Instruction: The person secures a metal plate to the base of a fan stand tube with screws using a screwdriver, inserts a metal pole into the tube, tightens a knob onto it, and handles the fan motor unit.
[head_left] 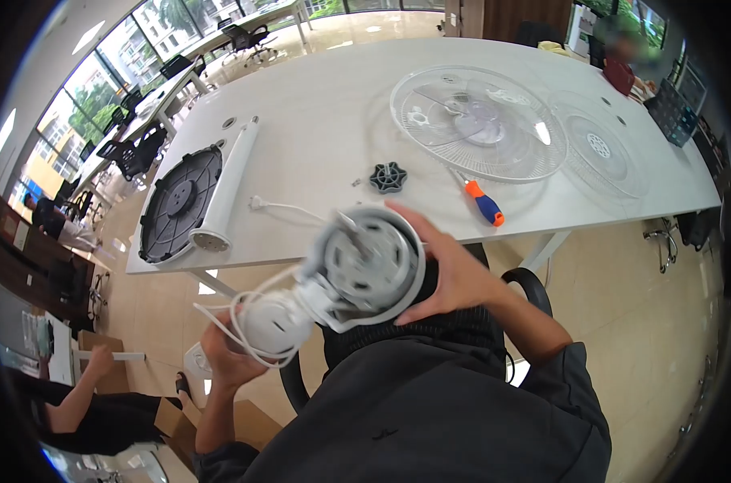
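Between my hands, in front of the table edge, is a white fan motor head (365, 262) with a metal shaft pointing up from its face. My right hand (450, 270) wraps round the right side of the housing. The fingers of my left hand (230, 354) close round the white neck (277, 326) at its lower left, where a white cord lies looped. The cord's plug (259, 203) rests on the table. Beyond the motor head lie a black star-shaped knob (389, 177) and a screwdriver (484, 203) with an orange and blue handle.
A clear fan guard with blades (478, 121) lies on the white table (317, 105), beside a second guard (603, 149). At left are a dark round base (180, 201) and a white pole (230, 185). Other people sit at left and far right. A chair stands under the table edge.
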Available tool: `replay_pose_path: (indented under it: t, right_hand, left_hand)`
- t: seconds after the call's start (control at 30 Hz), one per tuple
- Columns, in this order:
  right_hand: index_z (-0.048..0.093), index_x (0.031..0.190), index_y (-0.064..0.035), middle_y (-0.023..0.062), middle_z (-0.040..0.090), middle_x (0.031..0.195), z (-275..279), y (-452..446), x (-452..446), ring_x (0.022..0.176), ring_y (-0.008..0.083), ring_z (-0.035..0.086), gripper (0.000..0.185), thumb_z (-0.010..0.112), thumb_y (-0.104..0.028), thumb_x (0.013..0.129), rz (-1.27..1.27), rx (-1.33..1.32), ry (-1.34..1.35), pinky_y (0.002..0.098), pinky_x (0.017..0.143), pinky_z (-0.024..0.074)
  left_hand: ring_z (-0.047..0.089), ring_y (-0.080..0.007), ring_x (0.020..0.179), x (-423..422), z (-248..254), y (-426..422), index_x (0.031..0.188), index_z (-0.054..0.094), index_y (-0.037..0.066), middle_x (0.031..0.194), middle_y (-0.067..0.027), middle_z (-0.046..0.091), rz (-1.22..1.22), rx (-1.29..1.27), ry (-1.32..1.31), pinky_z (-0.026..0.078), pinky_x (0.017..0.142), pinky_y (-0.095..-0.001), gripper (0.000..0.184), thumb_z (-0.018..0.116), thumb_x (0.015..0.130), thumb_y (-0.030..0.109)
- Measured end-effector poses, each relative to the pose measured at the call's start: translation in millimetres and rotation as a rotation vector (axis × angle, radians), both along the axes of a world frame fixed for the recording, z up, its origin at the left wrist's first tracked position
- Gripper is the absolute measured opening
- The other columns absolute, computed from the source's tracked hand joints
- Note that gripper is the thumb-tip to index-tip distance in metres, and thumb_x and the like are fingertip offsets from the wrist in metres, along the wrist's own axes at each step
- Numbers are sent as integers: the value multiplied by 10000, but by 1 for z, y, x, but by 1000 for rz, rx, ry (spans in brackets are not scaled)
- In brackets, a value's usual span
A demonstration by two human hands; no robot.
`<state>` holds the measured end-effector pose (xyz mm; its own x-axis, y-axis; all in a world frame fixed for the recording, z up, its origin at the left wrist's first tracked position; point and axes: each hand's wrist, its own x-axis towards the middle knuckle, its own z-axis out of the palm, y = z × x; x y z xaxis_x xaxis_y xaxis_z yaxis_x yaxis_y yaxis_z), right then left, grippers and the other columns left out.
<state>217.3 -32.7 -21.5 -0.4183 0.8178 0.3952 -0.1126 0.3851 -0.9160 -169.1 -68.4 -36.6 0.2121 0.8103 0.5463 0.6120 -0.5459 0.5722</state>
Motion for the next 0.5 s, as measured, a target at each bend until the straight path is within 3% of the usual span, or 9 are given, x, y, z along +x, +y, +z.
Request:
replay_pose_path:
  t: [0.07, 0.1, 0.23, 0.37, 0.5]
  right_hand:
    - [256, 1520, 3, 183, 447, 1463, -18, -24, 6, 1372, 294, 437, 1262, 961, -296, 516, -113, 96, -229, 399, 1149, 322]
    - [282, 1506, 2, 180, 442, 1471, -32, -36, 12, 1371, 280, 441, 1208, 942, -263, 530, -148, 126, -238, 383, 1147, 327]
    - [359, 1448, -25, 160, 465, 1432, -88, -76, 32, 1325, 287, 486, 1138, 951, -289, 514, -303, 128, -229, 400, 1112, 384]
    - [342, 1448, -56, 156, 475, 1413, -149, -81, 44, 1295, 313, 514, 1132, 942, -293, 518, -368, 128, -253, 406, 1095, 410]
    - [331, 1440, -60, 161, 475, 1400, -192, -68, 42, 1298, 319, 503, 1148, 943, -293, 496, -393, 10, -276, 421, 1099, 400]
  left_hand:
    - [703, -271, 855, 14, -4, -2, 1128, 601, 5, 986, -121, 696, -127, 234, 266, 555, 813, -368, 773, 938, 489, 279]
    - [699, -308, 827, 17, -13, -2, 1117, 618, 22, 983, -113, 704, -142, 202, 271, 554, 787, -385, 747, 926, 488, 283]
    - [691, -318, 875, 44, -39, 14, 1104, 621, 37, 1004, -129, 695, -294, 166, 343, 543, 804, -417, 651, 876, 540, 239]
    - [668, -331, 917, 55, -90, 50, 1126, 598, 36, 1031, -140, 679, -374, 213, 397, 518, 843, -435, 648, 845, 554, 214]
    - [607, -367, 1012, 70, -121, 67, 1143, 557, 31, 1050, -147, 636, -401, 71, 462, 457, 929, -470, 658, 829, 562, 174]
